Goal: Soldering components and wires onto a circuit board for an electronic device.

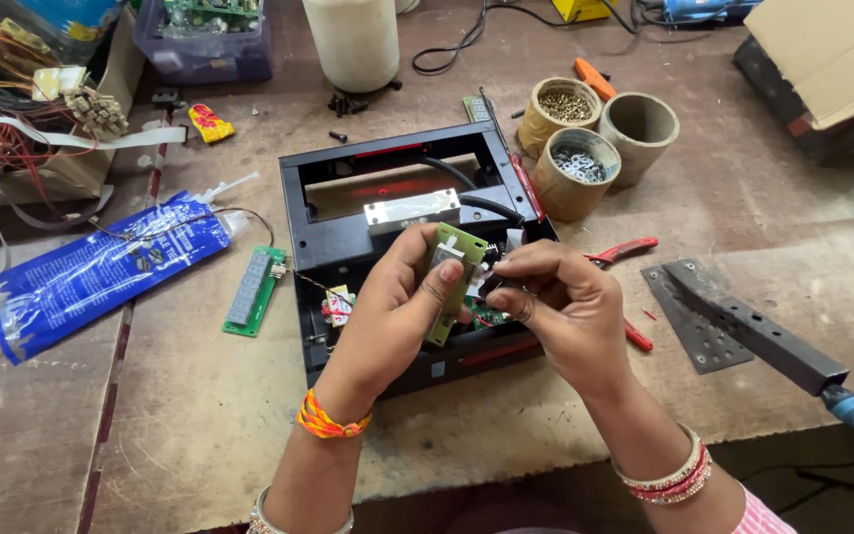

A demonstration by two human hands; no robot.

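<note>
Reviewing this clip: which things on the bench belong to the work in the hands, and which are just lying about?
In the work:
- left hand holding a small green circuit board
- right hand, fingers pinching at that board's edge
- open black housing below, with metal bar

Lying about:
- blue plastic bag
- green display board
- three cardboard tubes of hardware
- red-handled pliers
- perforated metal bracket

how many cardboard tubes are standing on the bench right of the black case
3, clustered together: one holding brass-coloured bits at the back left, an empty one at the back right, and one holding silver washers in front. None seems hidden.
</note>
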